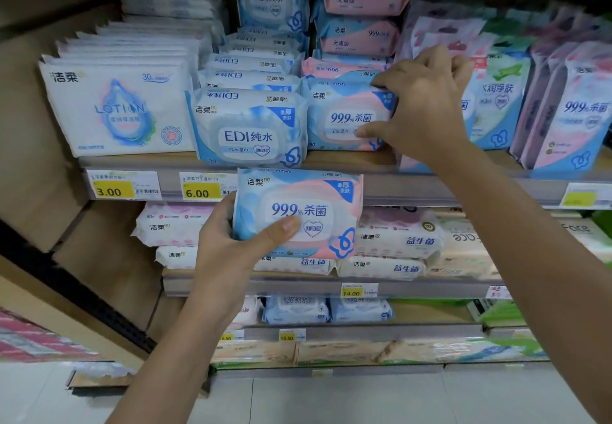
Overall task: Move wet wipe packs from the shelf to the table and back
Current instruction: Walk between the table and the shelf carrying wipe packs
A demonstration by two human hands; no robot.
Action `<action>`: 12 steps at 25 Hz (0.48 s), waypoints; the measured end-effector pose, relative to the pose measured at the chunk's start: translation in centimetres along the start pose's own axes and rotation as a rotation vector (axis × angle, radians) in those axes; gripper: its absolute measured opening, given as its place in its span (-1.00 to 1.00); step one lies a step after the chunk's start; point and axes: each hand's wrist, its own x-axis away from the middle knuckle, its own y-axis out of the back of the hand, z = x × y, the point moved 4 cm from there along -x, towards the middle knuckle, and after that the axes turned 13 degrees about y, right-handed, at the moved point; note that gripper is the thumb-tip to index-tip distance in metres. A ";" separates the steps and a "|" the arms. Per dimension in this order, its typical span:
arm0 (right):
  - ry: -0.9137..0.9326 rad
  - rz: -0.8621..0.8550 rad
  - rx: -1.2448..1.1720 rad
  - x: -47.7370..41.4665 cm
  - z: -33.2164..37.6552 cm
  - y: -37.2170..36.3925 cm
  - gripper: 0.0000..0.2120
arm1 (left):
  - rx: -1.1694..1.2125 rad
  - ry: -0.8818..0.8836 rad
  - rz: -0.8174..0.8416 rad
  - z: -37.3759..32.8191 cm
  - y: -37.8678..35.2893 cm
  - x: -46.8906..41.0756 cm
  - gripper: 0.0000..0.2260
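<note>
Your left hand (225, 245) is in the centre of the frame, gripping a blue-and-pink wet wipe pack (298, 211) printed "99.9%". The thumb lies across the pack's front face and the fingers wrap behind its left edge. The pack is upright and faces you, hanging in the air just in front of the upper shelf rail (414, 188) and touching nothing else.

Your right hand (420, 109) reaches in from the right of the frame to the front shelf pack (344, 115), a matching "99.9%" pack. This one stands upright at the head of its row on the upper shelf. The fingers curl over its top right corner and the thumb presses against its front face, so the hand has hold of it. The pack's lower edge sits on the shelf board.

Just left of that row, touching it, stands the EDI pack (248, 129), with more of its kind lined up behind. Further left is a white Lotion pack (116, 109). On the rail below them are 2 yellow price tags, "3.00" (114, 188) and "6.00" (200, 190). The lower shelf (298, 286) holds white packs lying flat, partly hidden behind your held pack.
</note>
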 end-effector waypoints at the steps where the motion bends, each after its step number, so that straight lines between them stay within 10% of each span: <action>1: -0.001 0.004 0.018 -0.3 0.0 0.0 -0.36 | -0.005 -0.001 0.003 0.0 -0.2 -0.1 -0.57; 12: -0.007 0.091 0.155 -1.6 0.0 -0.4 -0.51 | -0.026 -0.019 -0.004 -0.1 -2.5 -0.5 -0.57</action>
